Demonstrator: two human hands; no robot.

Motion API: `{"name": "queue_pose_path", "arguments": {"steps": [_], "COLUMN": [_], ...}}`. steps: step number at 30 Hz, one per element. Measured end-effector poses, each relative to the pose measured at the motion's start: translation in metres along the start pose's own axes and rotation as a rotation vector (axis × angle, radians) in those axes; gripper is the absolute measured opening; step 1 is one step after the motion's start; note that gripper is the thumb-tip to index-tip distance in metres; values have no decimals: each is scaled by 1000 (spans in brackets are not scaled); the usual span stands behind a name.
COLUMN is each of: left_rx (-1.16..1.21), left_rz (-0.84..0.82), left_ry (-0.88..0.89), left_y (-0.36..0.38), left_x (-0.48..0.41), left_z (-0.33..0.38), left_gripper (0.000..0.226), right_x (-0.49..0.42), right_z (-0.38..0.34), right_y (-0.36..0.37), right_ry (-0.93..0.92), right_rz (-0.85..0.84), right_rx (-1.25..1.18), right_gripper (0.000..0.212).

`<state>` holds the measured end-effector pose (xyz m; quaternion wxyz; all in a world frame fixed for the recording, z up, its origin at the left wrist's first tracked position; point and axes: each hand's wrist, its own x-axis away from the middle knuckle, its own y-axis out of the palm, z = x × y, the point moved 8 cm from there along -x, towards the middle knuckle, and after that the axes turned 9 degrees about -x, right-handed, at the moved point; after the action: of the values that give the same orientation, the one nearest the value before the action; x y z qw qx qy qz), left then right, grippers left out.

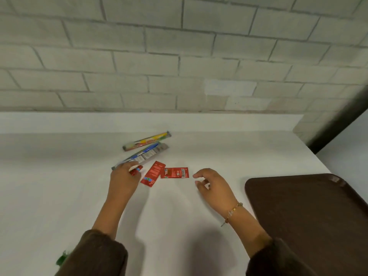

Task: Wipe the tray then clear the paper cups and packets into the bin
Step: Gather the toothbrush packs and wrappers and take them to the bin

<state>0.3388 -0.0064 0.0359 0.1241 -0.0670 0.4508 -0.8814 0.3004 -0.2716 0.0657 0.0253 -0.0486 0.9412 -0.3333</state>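
While a person in brown sleeves leans over a white table, the left hand pinches a small red packet at its fingertips, the packet's far end poking out to the right. Two more red packets lie flat just beside it: one with its long axis running from near-left to far-right, blue lettering at its near end too blurred to read; the other lying crosswise, a white barcode panel at its right end. The right hand, a beaded bracelet at the wrist, hovers loosely curled and empty just right of that packet. Beyond them two long wrapped toothbrushes, one yellow and one blue, slant up to the right. A dark brown tray sits bare at the table's right edge, well apart from the packets. White tabletop stays open all round, up to the brick wall.
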Motion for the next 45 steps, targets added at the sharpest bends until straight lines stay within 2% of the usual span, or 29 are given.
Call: {"name": "queue_pose_path", "arguments": {"steps": [3, 6, 9, 14, 16, 20, 25, 28, 31, 35, 37, 39, 43, 45], "left_rx": [-184, -395, -549, -628, -663, -661, -654, -564, -491, -341, -225, -200, -376, -453], "left_rz": [-25, -167, -266, -357, -382, -420, -430, -421, -442, -373, -279, -242, -279, -307], "left_ry": [50, 58, 87, 51, 26, -36, -95, -121, -101, -4, 38, 1, 64, 113], "left_y": [9, 31, 49, 62, 61, 62, 63, 69, 73, 69, 59, 50, 48, 50], "left_x": [-33, -53, -69, -85, -89, -97, -102, -100, -96, -97, -102, -111, -133, -145], "left_z": [-13, -21, -27, -33, -33, -34, -36, -37, -36, -25, -17, -16, -10, -7], "left_gripper": [41, 66, 77, 67, 60, 50, 51, 43, 45, 46, 48, 47, 46, 48], "right_x": [-26, -48, -69, -92, -98, -107, -107, -111, -112, -109, -107, -106, -111, -112], "right_z": [-4, 2, 9, 23, 26, 28, 32, 18, -10, -27, -20, -9, -7, -2], "right_y": [22, 46, 73, 102, 108, 110, 109, 107, 118, 140, 152, 160, 153, 149], "right_ry": [-19, -5, -5, 22, 29, 48, 42, 1, -120, -280, -268, -226, -227, -192], "right_rz": [-61, -151, -251, -372, -383, -373, -360, -341, -396, -487, -572, -628, -483, -452], "right_rx": [91, 168, 268, 494, 562, 598, 607, 517, 424, 493, 566, 659, 702, 764], "right_gripper": [21, 28, 37, 56, 55, 47, 33, 28, 37, 52, 63, 68, 36, 31]}}
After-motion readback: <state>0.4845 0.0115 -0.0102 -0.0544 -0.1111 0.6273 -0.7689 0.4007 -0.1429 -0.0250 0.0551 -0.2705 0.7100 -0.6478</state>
